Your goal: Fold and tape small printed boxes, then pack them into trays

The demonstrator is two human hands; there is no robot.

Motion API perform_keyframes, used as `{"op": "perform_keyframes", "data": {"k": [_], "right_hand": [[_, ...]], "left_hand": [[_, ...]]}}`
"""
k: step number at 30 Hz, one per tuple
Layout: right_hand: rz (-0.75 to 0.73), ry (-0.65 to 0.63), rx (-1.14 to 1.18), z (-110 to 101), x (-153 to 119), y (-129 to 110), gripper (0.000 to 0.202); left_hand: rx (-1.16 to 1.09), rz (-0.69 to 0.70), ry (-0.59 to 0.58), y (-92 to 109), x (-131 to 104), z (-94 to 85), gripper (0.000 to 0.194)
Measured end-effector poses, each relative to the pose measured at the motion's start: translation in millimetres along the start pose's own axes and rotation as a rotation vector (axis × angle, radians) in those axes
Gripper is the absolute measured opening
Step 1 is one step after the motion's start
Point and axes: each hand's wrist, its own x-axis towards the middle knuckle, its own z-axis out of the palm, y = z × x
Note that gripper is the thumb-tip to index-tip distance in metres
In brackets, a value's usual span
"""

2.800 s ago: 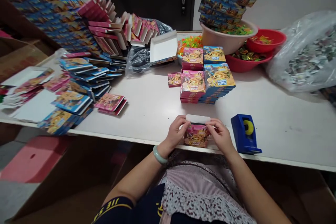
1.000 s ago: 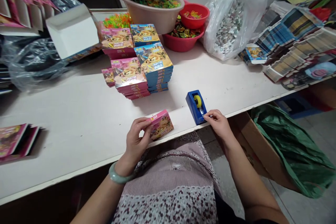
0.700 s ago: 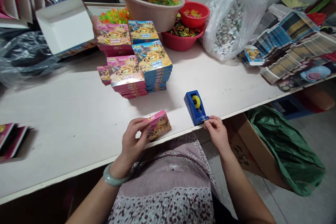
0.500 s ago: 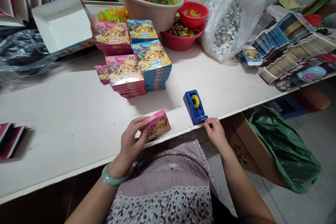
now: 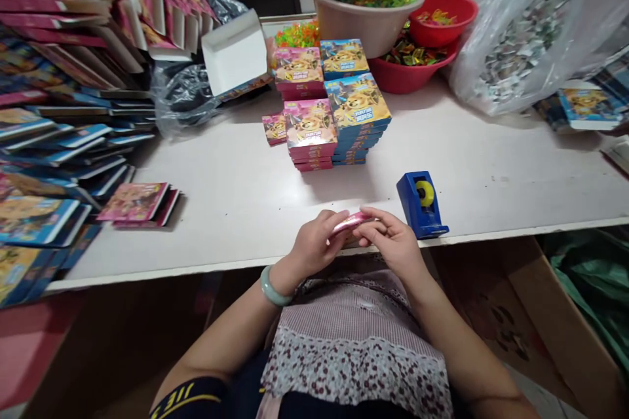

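A small pink printed box is held over the table's front edge, tilted so that mostly its shiny narrow side shows. My left hand grips its left end between thumb and fingers. At the other end, my right hand has its fingers closed on the box, with thumb and forefinger near its edge. Any piece of tape there is too small to make out. Just right of my right hand stands a blue tape dispenser with a yellow roll. Beyond my hands are stacks of pink boxes and blue boxes.
Flat pink cartons and many blue ones are piled at left. An open white-lined box lies behind. A beige basin, red bowls and a clear bag of small packets line the back.
My right hand has moved from the tape dispenser's cutter to the pink box and now holds it too. The box has tipped. The view has swung left.
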Motion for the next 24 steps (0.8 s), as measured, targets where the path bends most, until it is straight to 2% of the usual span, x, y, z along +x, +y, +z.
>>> {"op": "perform_keyframes", "data": {"k": [5,9,12,13,15,17,18,20,21,24], "right_hand": [[-0.019,0.040,-0.238,-4.2,7.6,8.0,0.055],[-0.129,0.015,-0.730,-6.9,22.0,1.4,0.057],[-0.113,-0.043,-1.024,-14.0,31.8,1.7,0.062],[-0.093,-0.084,-1.035,-17.5,33.1,4.3,0.064],[-0.055,-0.188,-0.933,-24.6,32.5,12.6,0.066],[-0.018,-0.269,-0.765,-29.3,28.6,22.1,0.064],[-0.007,-0.290,-0.696,-30.0,26.1,26.2,0.061],[-0.005,-0.309,-0.621,-27.9,21.1,31.7,0.056],[-0.010,-0.314,-0.601,-25.6,19.1,33.2,0.053],[-0.026,-0.308,-0.551,-18.8,15.8,34.3,0.050]], "left_hand": [[0.108,0.084,-0.196,-8.6,6.6,-5.5,0.048],[-0.039,0.074,-0.131,-18.3,7.1,-1.4,0.037],[-0.188,-0.037,-0.041,-25.7,7.5,-13.0,0.023],[-0.218,-0.112,0.021,-29.4,10.0,-23.0,0.019],[-0.219,-0.309,0.217,-39.8,22.0,-51.6,0.015],[-0.182,-0.491,0.428,-55.8,44.6,-84.5,0.012],[-0.185,-0.539,0.478,-65.8,59.4,-98.9,0.011],[-0.274,-0.580,0.455,-88.1,92.9,-117.5,0.009],[-0.340,-0.610,0.426,-99.2,109.8,-120.6,0.007],[-0.518,-0.740,0.358,-125.0,150.7,-111.2,0.005]]}}
